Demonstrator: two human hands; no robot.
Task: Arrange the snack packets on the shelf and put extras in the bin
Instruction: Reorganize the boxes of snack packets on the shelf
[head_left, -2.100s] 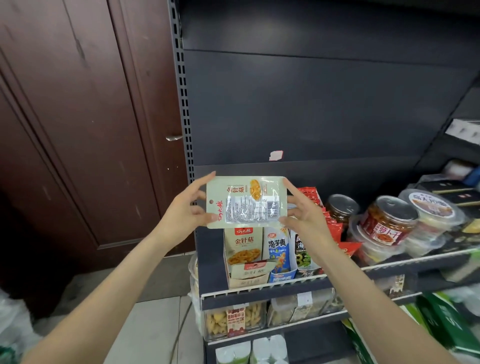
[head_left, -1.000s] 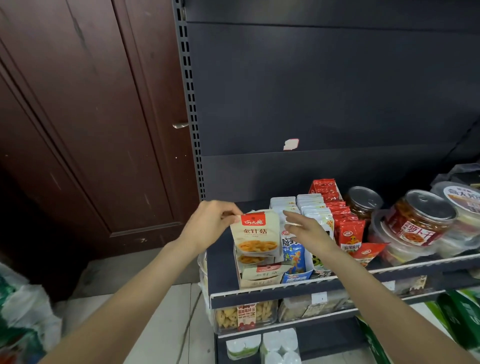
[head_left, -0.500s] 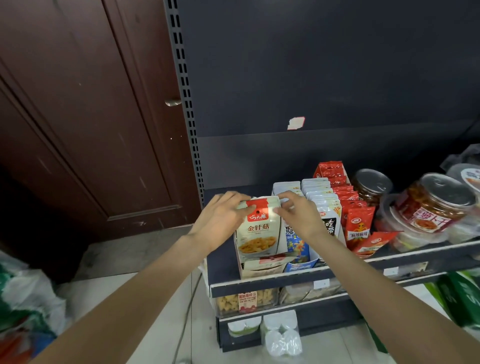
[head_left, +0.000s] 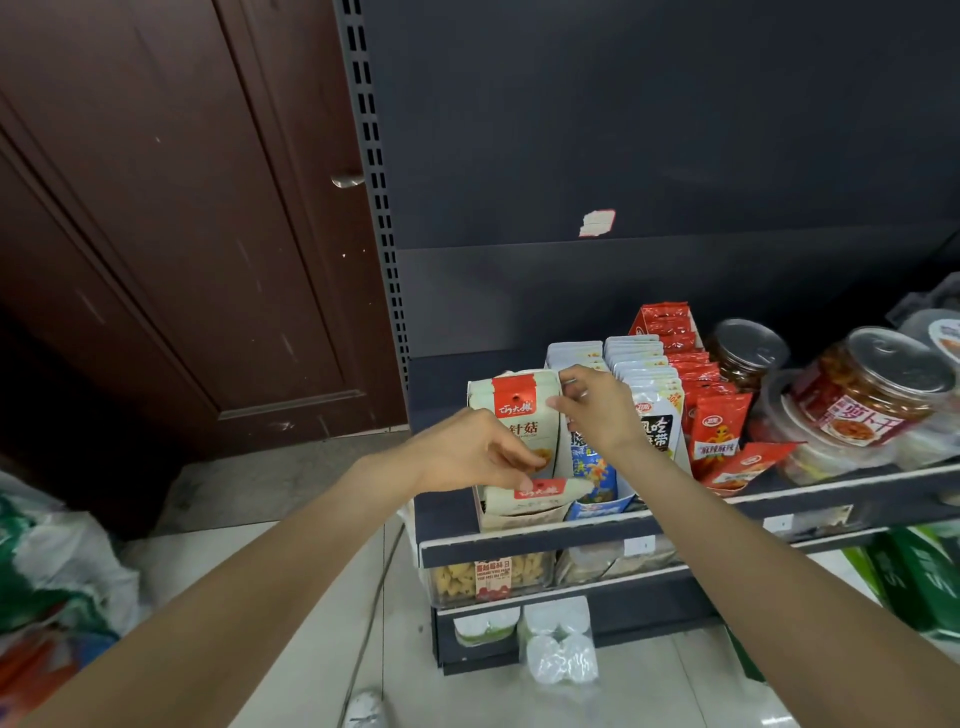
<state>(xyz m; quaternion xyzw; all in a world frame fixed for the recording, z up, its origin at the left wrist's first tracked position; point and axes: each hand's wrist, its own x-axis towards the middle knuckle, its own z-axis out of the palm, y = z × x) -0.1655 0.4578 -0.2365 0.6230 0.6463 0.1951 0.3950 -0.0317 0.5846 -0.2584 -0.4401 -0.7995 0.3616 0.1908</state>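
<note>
Your left hand (head_left: 470, 452) pinches the flat pale-green snack packet w/ red label (head_left: 540, 490) at the box front; right hand (head_left: 592, 408) fingers grip the upright matching pack (head_left: 519, 415) behind.

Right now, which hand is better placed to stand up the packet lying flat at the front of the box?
The left hand. Its fingertips hang just above the flat packet, while the right hand is higher, pinching the top edge of the upright packets and steadying them.

Left hand (head_left: 467, 452) pinching a lying packet (head_left: 540, 491), right hand (head_left: 597, 405) touching the standing packets (head_left: 519, 410), shelf (head_left: 571, 530) full of snacks
</note>
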